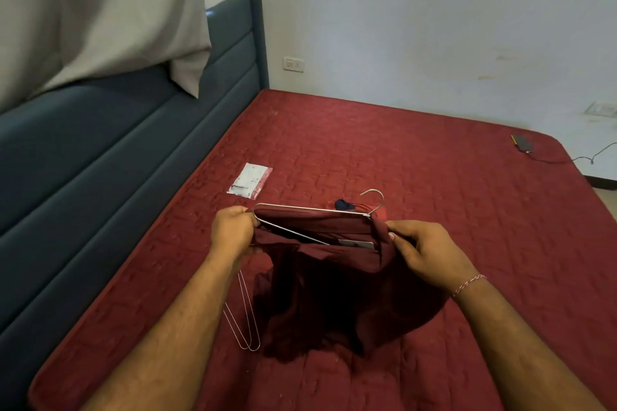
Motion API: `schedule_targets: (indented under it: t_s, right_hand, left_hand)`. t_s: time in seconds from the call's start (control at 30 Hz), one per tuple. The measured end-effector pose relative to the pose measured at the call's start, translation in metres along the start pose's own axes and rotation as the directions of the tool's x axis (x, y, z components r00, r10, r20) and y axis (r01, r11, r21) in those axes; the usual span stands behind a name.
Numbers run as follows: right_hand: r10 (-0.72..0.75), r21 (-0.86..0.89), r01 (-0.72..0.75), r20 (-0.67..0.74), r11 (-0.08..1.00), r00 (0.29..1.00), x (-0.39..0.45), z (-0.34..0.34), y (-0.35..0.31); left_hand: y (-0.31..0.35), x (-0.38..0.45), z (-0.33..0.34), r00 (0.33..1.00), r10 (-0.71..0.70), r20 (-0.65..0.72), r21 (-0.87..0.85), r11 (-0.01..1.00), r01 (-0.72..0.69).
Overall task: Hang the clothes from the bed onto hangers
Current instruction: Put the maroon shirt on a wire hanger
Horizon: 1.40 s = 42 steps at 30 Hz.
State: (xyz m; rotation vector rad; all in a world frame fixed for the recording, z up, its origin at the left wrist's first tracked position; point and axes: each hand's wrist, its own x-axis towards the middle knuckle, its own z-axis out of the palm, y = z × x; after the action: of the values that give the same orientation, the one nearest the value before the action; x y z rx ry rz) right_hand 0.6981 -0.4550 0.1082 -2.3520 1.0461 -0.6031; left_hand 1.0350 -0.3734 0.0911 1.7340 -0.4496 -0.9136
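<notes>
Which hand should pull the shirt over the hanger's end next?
Probably the left hand. It pinches the shirt right at the bare end of the hanger, where cloth isn't on yet. The right hand grips the collar near the hook.

**One head-worn view, looking down over the bed**

The single wide-angle camera looks forward and down from the person's head. The red bed [417, 157] fills the centre and lower frame, its blue headboard [100, 157] along the left, the white wall [434, 20] across the top. Both forearms enter from the bottom edge, close up.
</notes>
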Motion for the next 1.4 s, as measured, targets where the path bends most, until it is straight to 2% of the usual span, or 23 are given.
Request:
schedule_targets:
  t_s: [0.07,0.17,0.27,0.43,0.47,0.5,0.57,0.63,0.73,0.8,0.83,0.9,0.97,1.03,1.1,1.17,1.2,1.27,1.3,1.4]
  right_hand:
    - [-0.058,-0.019,0.058,0.011,0.998,0.998,-0.001,-0.002,-0.004]
    - [-0.127,-0.051,0.131,0.065,0.99,0.99,-0.005,-0.008,-0.006]
    - [-0.141,-0.054,0.146,0.092,0.988,0.986,-0.009,-0.012,-0.004]
    - [-0.143,-0.05,0.15,0.127,0.987,0.982,-0.013,-0.012,-0.004]
    - [-0.138,-0.059,0.147,0.141,0.987,0.98,-0.014,-0.011,-0.004]
    - [-0.121,-0.083,0.136,0.158,0.987,0.98,-0.013,-0.011,-0.005]
    - [-0.075,-0.161,0.11,0.209,0.981,0.975,-0.013,-0.007,-0.005]
    - [-0.036,-0.195,0.079,0.212,0.978,0.977,-0.014,-0.001,-0.007]
    - [0.004,-0.077,0.006,0.132,0.997,0.991,-0.012,0.004,-0.007]
    - [0.029,-0.057,-0.022,0.118,0.998,0.993,-0.01,0.003,-0.01]
    - [0.036,-0.054,-0.029,0.126,0.998,0.991,-0.009,0.002,-0.013]
    - [0.046,-0.029,-0.042,0.148,0.999,0.988,-0.005,0.002,-0.021]
    - [0.05,-0.003,-0.05,0.174,0.999,0.983,0.001,0.004,-0.028]
    - [0.032,0.024,-0.038,0.202,0.999,0.979,0.006,0.006,-0.032]
    - [0.029,0.044,-0.039,0.205,0.998,0.978,0.011,0.008,-0.033]
    - [0.033,0.076,-0.049,0.201,0.996,0.979,0.014,0.007,-0.033]
    - [0.038,0.099,-0.059,0.202,0.993,0.979,0.015,0.005,-0.033]
    - [0.054,0.172,-0.094,0.225,0.98,0.973,0.016,0.003,-0.031]
    - [0.05,0.21,-0.104,0.246,0.972,0.968,0.018,0.0,-0.03]
    - [0.034,0.323,-0.147,0.329,0.935,0.944,0.019,-0.004,-0.03]
  left_hand:
    - [0.002,0.002,-0.006,0.999,0.02,-0.036,0.054,0.998,-0.018]
    - [0.006,0.002,-0.006,0.998,-0.044,0.048,0.046,0.998,0.042]
    - [0.009,0.002,-0.006,0.999,0.012,0.036,0.119,0.993,-0.016]
    - [0.009,-0.005,-0.008,0.999,0.021,0.048,0.125,0.992,-0.027]
    - [0.008,-0.006,-0.009,0.997,0.062,0.038,0.182,0.981,-0.068]
    - [0.007,-0.006,-0.01,0.99,0.137,0.027,0.291,0.947,-0.139]
    - [0.007,-0.012,-0.012,0.953,0.299,0.055,0.52,0.806,-0.283]
    - [0.01,-0.024,-0.007,0.899,0.417,0.135,0.569,0.71,-0.415]
    - [0.012,-0.044,0.002,0.839,0.501,0.215,0.506,0.677,-0.534]
    - [0.008,-0.059,0.007,0.818,0.508,0.27,0.402,0.713,-0.575]
    - [0.006,-0.065,0.01,0.823,0.5,0.269,0.313,0.763,-0.566]
    - [0.006,-0.077,0.017,0.864,0.429,0.263,0.077,0.883,-0.462]
    - [0.009,-0.089,0.025,0.888,0.349,0.298,-0.095,0.937,-0.337]
    - [0.01,-0.094,0.028,0.89,0.302,0.342,-0.147,0.953,-0.266]
    - [0.007,-0.093,0.023,0.854,0.321,0.41,-0.077,0.945,-0.318]
    - [0.004,-0.089,0.013,0.783,0.389,0.485,0.111,0.861,-0.497]
    - [0.003,-0.088,0.008,0.733,0.429,0.527,0.238,0.754,-0.612]
    - [-0.006,-0.087,0.0,0.631,0.502,0.591,0.436,0.46,-0.774]
    - [-0.009,-0.087,-0.003,0.605,0.521,0.603,0.498,0.346,-0.795]
    - [-0.021,-0.09,-0.007,0.58,0.604,0.547,0.654,0.123,-0.746]
